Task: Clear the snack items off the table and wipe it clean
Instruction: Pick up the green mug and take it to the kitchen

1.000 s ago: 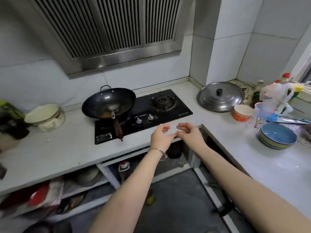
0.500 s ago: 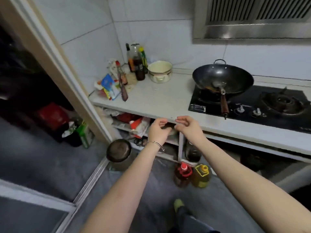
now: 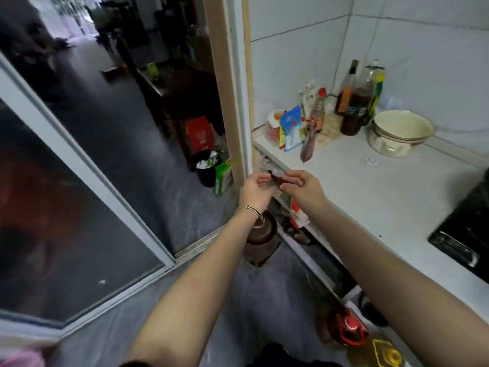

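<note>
— While both arms reach forward, what do the hands hold?

— Between them is a small dark red scrap with a bit of clear crinkled plastic, maybe a snack wrapper, but it is too small and blurred to say for sure. The left hand pinches its left end with curled fingers, and the right hand pinches the right end between thumb and fingertips. So both hands are closed on this one piece.

— Where is it, exactly?

— In the air, in front of the edge of the white stone kitchen counter, just beside the pale wooden door frame. It touches no surface, only the fingers.

— Anything on the left wrist?

— Yes, a thin silver metal bangle.

— What stands on the counter?

— At the far corner there is a group of tall dark sauce bottles, a blue and white plastic packet standing near the edge, and a cream enamel pot with a brown rim to the right of the bottles. A black glass stove shows at the right edge of the view.

— And below?

— On the grey floor there is a red-capped oil bottle — beside it a yellow-capped one. Past the door frame stands a black waste bin with a green packet leaning near it.
</note>
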Tool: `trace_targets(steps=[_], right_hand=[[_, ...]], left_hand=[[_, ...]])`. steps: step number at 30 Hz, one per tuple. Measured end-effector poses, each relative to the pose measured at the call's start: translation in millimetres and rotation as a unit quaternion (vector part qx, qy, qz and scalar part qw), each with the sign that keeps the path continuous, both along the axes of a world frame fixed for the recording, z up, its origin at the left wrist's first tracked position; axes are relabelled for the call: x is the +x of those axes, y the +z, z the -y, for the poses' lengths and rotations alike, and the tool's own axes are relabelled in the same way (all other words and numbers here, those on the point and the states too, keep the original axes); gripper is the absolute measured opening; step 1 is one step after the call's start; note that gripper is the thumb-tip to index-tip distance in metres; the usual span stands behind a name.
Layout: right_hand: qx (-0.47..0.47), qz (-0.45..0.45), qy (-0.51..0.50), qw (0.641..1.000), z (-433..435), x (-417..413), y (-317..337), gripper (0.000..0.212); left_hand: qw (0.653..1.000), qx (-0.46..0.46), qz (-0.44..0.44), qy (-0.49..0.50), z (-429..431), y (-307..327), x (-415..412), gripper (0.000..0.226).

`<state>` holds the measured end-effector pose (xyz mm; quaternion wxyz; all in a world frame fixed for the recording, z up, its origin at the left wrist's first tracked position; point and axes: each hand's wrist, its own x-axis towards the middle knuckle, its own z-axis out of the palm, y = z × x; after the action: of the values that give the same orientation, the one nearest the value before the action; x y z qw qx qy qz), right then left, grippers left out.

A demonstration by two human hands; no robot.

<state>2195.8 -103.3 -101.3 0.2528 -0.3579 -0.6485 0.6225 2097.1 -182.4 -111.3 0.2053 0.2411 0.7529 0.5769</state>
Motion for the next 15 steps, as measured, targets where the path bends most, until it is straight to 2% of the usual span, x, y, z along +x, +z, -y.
trace_targets(steps=[4,10,15], right_hand=[[0.02,0.018,0.062,0.998,-8,-53,1,0.041],[0.02,0.03,0.162,0.986,-3,-138,-1,0.034],[0.024,0.037,0.201,0.979,10,-209,-5,0.044]], left_hand=[[0.999,-0.001,-0.002,0.054,1,-1,-47,0.029],[0.991,0.009,0.01,0.134,25,-3,-112,0.03],[0.983,0.008,0.01,0.186,42,-10,-176,0.034]])
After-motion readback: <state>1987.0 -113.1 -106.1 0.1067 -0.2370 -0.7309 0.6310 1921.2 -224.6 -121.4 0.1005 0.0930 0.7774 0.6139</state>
